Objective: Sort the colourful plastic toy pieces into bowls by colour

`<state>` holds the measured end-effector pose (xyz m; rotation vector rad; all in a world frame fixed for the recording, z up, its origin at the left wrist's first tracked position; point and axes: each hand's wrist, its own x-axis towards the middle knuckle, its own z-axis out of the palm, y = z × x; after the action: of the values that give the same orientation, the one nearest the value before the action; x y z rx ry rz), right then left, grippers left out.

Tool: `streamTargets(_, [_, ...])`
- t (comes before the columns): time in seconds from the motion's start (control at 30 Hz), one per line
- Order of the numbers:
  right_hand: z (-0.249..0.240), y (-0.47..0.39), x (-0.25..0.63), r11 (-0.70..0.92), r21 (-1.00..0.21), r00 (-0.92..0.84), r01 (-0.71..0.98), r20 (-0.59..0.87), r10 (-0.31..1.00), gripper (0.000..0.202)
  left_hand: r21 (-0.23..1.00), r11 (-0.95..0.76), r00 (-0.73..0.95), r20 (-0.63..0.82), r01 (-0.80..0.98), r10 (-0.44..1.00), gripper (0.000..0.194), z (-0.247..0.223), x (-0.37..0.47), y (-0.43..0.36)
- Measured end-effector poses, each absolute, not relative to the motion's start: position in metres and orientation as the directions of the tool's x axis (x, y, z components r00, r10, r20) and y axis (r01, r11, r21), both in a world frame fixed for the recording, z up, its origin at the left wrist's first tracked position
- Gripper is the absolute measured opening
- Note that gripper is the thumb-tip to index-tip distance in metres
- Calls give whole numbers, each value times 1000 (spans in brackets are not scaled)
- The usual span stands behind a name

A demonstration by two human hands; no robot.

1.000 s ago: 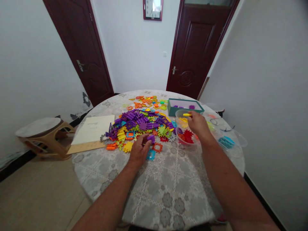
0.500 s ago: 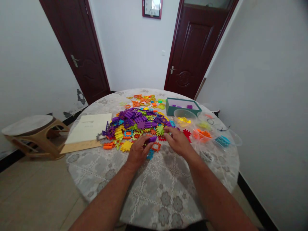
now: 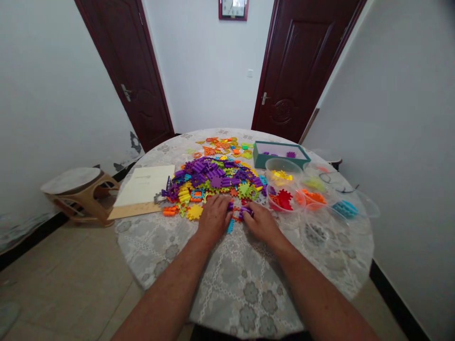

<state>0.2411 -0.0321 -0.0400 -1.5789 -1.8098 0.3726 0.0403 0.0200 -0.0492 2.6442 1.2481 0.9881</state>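
Note:
Near the front of a heap of colourful plastic building pieces (image 3: 213, 175), my left hand (image 3: 215, 214) is closed on a purple plastic piece (image 3: 231, 206), mostly hidden by the fingers. Just to its right, my right hand (image 3: 260, 220) pinches another purple piece (image 3: 245, 211) between thumb and fingers. The two pieces are a short way apart. Under and between the hands lie a blue piece (image 3: 231, 226) and parts of red-orange pieces. A yellow gear-shaped piece (image 3: 194, 212) rests left of my left hand.
On the right stand clear bowls of sorted pieces: yellow (image 3: 281, 176), red (image 3: 282, 200), orange (image 3: 313, 197) and blue (image 3: 344, 209). A green box (image 3: 260, 161) with purple pieces is behind them. At left lie an open notebook (image 3: 149, 182) and a wooden stool (image 3: 81, 194) beyond the table.
My right hand has come down and left, and now holds a purple piece close to my left hand. My left hand has turned over its own purple piece. The view has shifted slightly left.

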Motion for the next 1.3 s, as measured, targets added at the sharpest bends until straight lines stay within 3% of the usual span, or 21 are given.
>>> streamTargets(0.1, [-42,-32,237,232,-589,-23,774,340,940,10,259,-646,487,476,718,732,36,-49,47,21])
streamTargets(0.3, [-36,-32,233,235,-627,-11,743,340,940,6,154,-679,559,452,718,695,13,-49,47,28])
streamTargets(0.6, [-39,-29,232,230,-615,-13,754,336,942,4,-18,-667,603,444,745,662,31,-47,38,33])
streamTargets(0.77, [-40,-30,231,250,-625,-29,739,341,940,3,-29,-672,622,410,740,667,29,-46,37,33])
streamTargets(1.07, [-38,-29,232,244,-671,15,700,355,935,6,133,-689,560,484,712,673,29,-52,36,36])
streamTargets(1.2, [-36,-28,230,275,-753,47,598,375,926,9,397,-636,413,515,662,751,34,-45,36,31])
streamTargets(1.3, [-36,-26,227,254,-874,97,415,320,943,16,624,-536,299,449,569,842,37,-35,36,25])
